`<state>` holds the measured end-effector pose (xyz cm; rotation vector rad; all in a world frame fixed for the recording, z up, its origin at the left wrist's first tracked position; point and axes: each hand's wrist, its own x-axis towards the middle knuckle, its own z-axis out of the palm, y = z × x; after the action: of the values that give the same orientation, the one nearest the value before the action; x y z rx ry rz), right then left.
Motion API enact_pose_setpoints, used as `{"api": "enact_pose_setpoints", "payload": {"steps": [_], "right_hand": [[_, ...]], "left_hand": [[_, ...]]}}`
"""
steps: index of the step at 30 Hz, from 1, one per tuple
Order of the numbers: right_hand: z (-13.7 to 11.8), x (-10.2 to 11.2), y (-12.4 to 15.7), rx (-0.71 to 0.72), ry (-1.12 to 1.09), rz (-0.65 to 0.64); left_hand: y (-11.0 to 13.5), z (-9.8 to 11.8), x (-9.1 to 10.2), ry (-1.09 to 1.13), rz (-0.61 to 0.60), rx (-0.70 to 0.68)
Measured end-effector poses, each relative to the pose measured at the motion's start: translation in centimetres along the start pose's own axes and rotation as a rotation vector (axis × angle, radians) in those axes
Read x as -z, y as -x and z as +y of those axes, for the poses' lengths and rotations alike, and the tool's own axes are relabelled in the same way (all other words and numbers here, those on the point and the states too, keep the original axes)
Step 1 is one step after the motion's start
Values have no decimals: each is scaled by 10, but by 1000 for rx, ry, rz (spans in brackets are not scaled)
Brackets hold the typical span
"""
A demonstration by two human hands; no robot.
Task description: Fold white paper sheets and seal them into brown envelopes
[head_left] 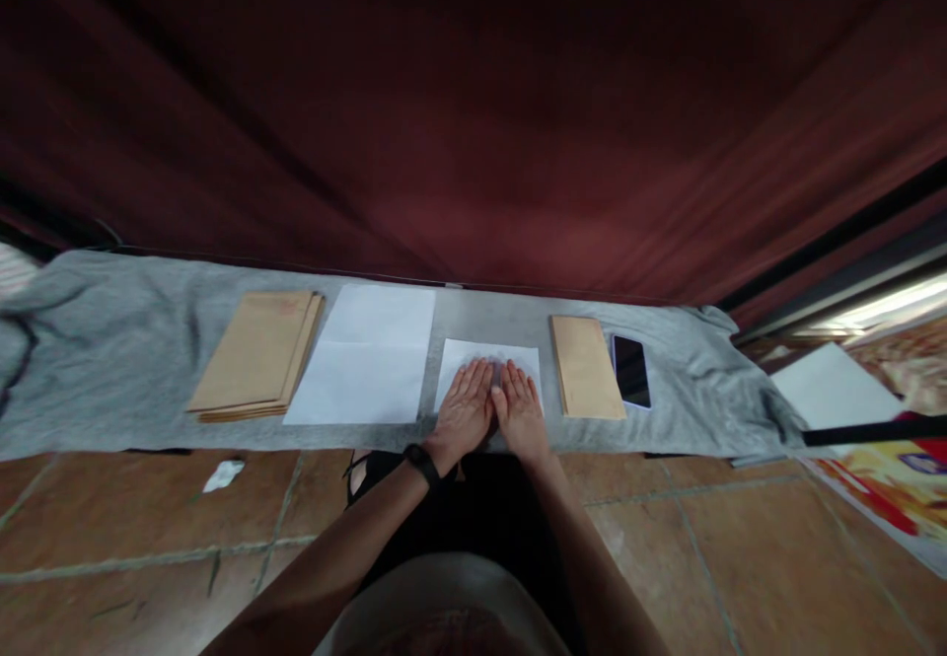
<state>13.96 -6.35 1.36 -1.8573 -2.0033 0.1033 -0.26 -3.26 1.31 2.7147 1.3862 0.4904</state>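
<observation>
My left hand point(468, 404) lies flat on a small white sheet of paper point(453, 352), fingers stretched out and pointing away from me. Beside it my right hand point(520, 409) presses flat on the same sheet, its thumb near the left hand. Both hands cover most of the sheet's near part, so I cannot tell whether it is folded. To the left lies a larger stack of white paper point(362, 365) with a crease across it. On the right is a brown envelope point(587, 368).
A pile of larger brown envelopes point(255, 352) is at the left on the grey cloth point(488, 313). A phone point(631, 372) lies right of the small envelope. A dark red curtain point(473, 143) hangs behind; crumpled tissue point(223, 475) is on the tiled floor point(776, 547).
</observation>
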Motion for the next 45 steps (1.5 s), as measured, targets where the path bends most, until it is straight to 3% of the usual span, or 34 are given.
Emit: {"api": "enact_pose_setpoints", "payload": {"steps": [4, 10, 21, 27, 31, 36, 45], "right_hand": [[-5, -8, -18, 18, -5, -15], [1, -21, -22, 25, 68, 23], [32, -22, -15, -59, 159, 140], [33, -16, -12, -203, 170, 124], [21, -14, -23, -162, 80, 69], [6, -18, -44, -31, -39, -11], [15, -29, -44, -28, 61, 67]], "left_hand": [[-15, -4, -11, -25, -60, -22], [-15, -16, -23, -27, 0, 14], [-11, -40, -14, -28, 14, 187], [-6, -43, -16, -24, 63, 285], [-13, -29, -13, -19, 77, 198], [-33, -14, -16, -1, -24, 29], [-33, -32, -21, -26, -6, 97]]}}
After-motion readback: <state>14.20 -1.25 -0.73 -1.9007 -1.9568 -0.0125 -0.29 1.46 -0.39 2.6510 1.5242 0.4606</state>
